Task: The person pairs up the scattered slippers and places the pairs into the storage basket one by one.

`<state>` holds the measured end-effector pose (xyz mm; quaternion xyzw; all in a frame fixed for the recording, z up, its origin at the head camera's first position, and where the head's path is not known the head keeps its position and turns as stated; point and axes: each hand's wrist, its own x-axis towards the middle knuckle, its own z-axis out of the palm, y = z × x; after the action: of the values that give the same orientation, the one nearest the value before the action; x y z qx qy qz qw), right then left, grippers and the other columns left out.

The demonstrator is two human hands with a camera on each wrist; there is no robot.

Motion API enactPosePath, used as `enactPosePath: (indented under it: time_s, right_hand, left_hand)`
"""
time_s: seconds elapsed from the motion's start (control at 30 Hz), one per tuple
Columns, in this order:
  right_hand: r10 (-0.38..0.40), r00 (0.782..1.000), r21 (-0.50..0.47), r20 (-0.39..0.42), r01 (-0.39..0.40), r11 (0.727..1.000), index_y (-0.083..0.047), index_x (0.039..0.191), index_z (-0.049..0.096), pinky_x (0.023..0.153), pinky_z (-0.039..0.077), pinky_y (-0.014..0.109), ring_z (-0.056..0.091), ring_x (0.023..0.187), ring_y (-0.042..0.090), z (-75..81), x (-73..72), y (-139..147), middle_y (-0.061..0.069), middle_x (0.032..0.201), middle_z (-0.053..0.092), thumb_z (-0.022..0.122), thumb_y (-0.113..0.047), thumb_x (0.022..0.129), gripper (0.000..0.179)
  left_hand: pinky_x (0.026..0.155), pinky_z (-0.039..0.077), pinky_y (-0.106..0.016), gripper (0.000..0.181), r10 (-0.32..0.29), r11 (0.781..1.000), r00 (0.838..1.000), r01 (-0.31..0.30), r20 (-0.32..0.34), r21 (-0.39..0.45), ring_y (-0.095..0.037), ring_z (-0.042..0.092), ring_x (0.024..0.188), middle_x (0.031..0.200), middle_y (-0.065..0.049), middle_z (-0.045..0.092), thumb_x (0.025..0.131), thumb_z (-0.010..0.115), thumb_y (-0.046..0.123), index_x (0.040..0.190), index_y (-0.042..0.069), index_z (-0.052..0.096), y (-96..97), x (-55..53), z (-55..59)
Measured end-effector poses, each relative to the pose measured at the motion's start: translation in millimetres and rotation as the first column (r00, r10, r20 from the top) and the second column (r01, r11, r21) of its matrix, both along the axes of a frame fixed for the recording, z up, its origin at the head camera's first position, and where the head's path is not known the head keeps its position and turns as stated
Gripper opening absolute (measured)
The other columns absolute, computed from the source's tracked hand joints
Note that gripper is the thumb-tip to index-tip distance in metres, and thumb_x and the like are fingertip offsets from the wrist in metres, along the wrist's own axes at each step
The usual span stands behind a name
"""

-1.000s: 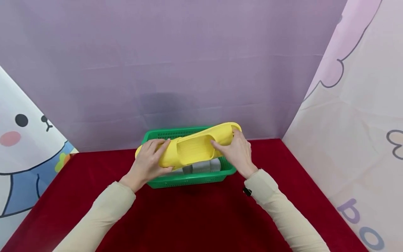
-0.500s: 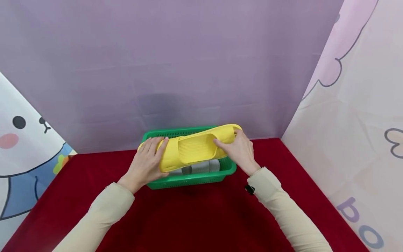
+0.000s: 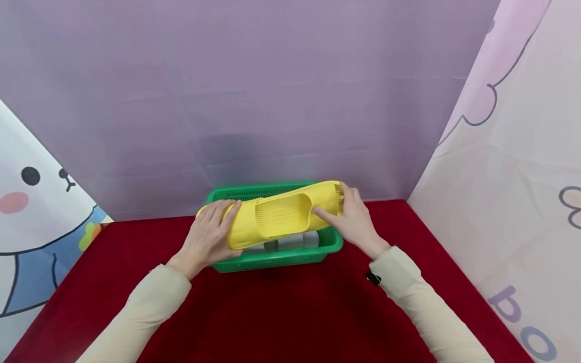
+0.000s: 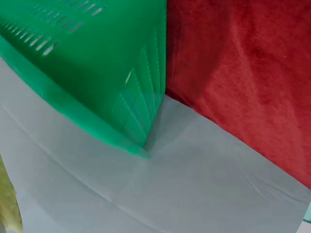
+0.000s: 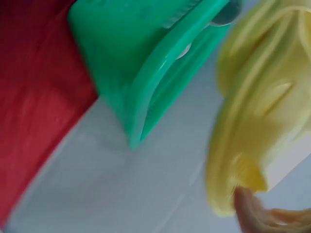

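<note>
A pair of yellow slippers [image 3: 283,218], fitted together into one long bundle with ribbed insoles, is held over the basket and tilts up to the right. My left hand [image 3: 206,237] grips its left end, fingers over the top and thumb below. At the other end my right hand [image 3: 356,219] holds on, thumb on the strap and fingertips at the toe opening. The right wrist view shows two soles of the slippers [image 5: 257,102] lying close together, with fingers [image 5: 252,211] at the tip. Only a yellow sliver of the slippers [image 4: 7,201] enters the left wrist view.
Below the slippers stands a green perforated basket [image 3: 272,260] with white and grey items [image 3: 290,242] inside, partly covered from view. It rests on a red cloth [image 3: 281,312] by a purple backdrop [image 3: 290,101]. Printed panels flank both sides.
My right hand has shifted slightly right and outward along the slippers, so more of the ribbed end opening shows. The left hand and the basket stay almost in place.
</note>
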<state>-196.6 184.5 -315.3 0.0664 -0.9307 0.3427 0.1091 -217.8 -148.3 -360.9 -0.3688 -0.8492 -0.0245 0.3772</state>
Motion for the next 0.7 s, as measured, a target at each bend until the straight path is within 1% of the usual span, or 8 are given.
enactPosePath:
  time_s: [0.07, 0.17, 0.23, 0.33, 0.4, 0.43, 0.5, 0.7]
  right_hand:
    - [0.065, 0.990, 0.050, -0.126, -0.059, 0.997, -0.003, 0.143, 0.023, 0.091, 0.044, 0.044, 0.046, 0.109, 0.029, 0.8, 0.4, 4.2, 0.015, 0.128, 0.042, 0.066, -0.055, 0.076, 0.095]
    - [0.209, 0.937, 0.194, -0.280, -0.158, 0.968, 0.001, 0.141, 0.025, 0.100, 0.038, 0.047, 0.040, 0.120, 0.031, 0.5, -2.1, 10.0, 0.017, 0.132, 0.041, 0.075, -0.040, 0.073, 0.094]
    - [0.313, 0.889, 0.329, -0.334, -0.201, 0.923, 0.001, 0.141, 0.025, 0.105, 0.032, 0.049, 0.033, 0.126, 0.032, -0.8, -5.3, 12.9, 0.017, 0.137, 0.037, 0.079, -0.039, 0.068, 0.099]
    - [0.427, 0.826, 0.522, -0.368, -0.197, 0.830, 0.000, 0.141, 0.023, 0.107, 0.026, 0.052, 0.027, 0.131, 0.033, -5.4, -9.9, 15.8, 0.018, 0.141, 0.031, 0.082, -0.050, 0.056, 0.115]
    - [0.468, 0.795, 0.603, -0.385, -0.168, 0.780, -0.002, 0.141, 0.021, 0.107, 0.025, 0.054, 0.025, 0.132, 0.033, -9.4, -13.0, 17.3, 0.018, 0.143, 0.028, 0.083, -0.055, 0.049, 0.123]
    - [0.479, 0.783, 0.625, -0.397, -0.151, 0.766, -0.002, 0.141, 0.020, 0.106, 0.026, 0.054, 0.025, 0.131, 0.033, -11.4, -14.2, 18.2, 0.018, 0.142, 0.028, 0.083, -0.056, 0.047, 0.126]
    - [0.489, 0.763, 0.650, -0.424, -0.119, 0.750, -0.003, 0.141, 0.020, 0.103, 0.029, 0.053, 0.028, 0.129, 0.034, -15.2, -16.5, 19.7, 0.018, 0.141, 0.029, 0.084, -0.054, 0.046, 0.125]
    - [0.497, 0.734, 0.634, -0.463, -0.118, 0.764, -0.004, 0.138, 0.023, 0.091, 0.037, 0.051, 0.033, 0.120, 0.034, -23.9, -17.8, 22.2, 0.018, 0.131, 0.035, 0.083, -0.044, 0.050, 0.114]
  left_hand:
    - [0.097, 0.040, -0.047, 0.105, 0.005, 1.000, 1.000, -0.005, 0.009, 0.008, -0.033, 0.045, 0.113, 0.124, -0.017, 0.048, 0.048, 0.077, 0.050, 0.132, 0.000, 0.040, -3.1, 0.7, 1.7]
    - [0.096, 0.041, -0.048, 0.106, 0.008, 1.000, 1.000, -0.009, 0.018, 0.017, -0.033, 0.044, 0.115, 0.125, -0.016, 0.047, 0.047, 0.078, 0.050, 0.133, 0.001, 0.040, -8.7, 1.3, 4.5]
    - [0.094, 0.041, -0.050, 0.107, -0.005, 1.000, 1.000, 0.005, 0.022, 0.021, -0.033, 0.043, 0.115, 0.125, -0.016, 0.046, 0.045, 0.079, 0.049, 0.133, 0.002, 0.039, -11.8, 2.1, 5.8]
    - [0.094, 0.041, -0.050, 0.108, -0.053, 0.998, 0.998, 0.052, 0.022, 0.033, -0.033, 0.044, 0.115, 0.124, -0.015, 0.047, 0.043, 0.080, 0.048, 0.132, 0.002, 0.040, -14.1, 2.9, 7.0]
    - [0.094, 0.041, -0.050, 0.109, -0.087, 0.995, 0.996, 0.087, 0.021, 0.043, -0.033, 0.044, 0.114, 0.123, -0.015, 0.047, 0.042, 0.080, 0.049, 0.132, 0.002, 0.041, -14.6, 3.2, 7.4]
    - [0.094, 0.041, -0.050, 0.109, -0.103, 0.994, 0.995, 0.101, 0.019, 0.049, -0.033, 0.044, 0.114, 0.123, -0.015, 0.048, 0.041, 0.079, 0.050, 0.132, 0.002, 0.041, -14.5, 3.2, 7.4]
    - [0.095, 0.041, -0.050, 0.110, -0.125, 0.991, 0.992, 0.124, 0.019, 0.058, -0.033, 0.044, 0.114, 0.123, -0.015, 0.048, 0.041, 0.079, 0.051, 0.132, 0.001, 0.041, -14.1, 3.2, 6.7]
    - [0.092, 0.042, -0.051, 0.110, -0.144, 0.988, 0.990, 0.143, 0.014, 0.050, -0.033, 0.044, 0.113, 0.122, -0.016, 0.048, 0.041, 0.081, 0.051, 0.130, 0.001, 0.042, -12.5, 4.2, 2.6]
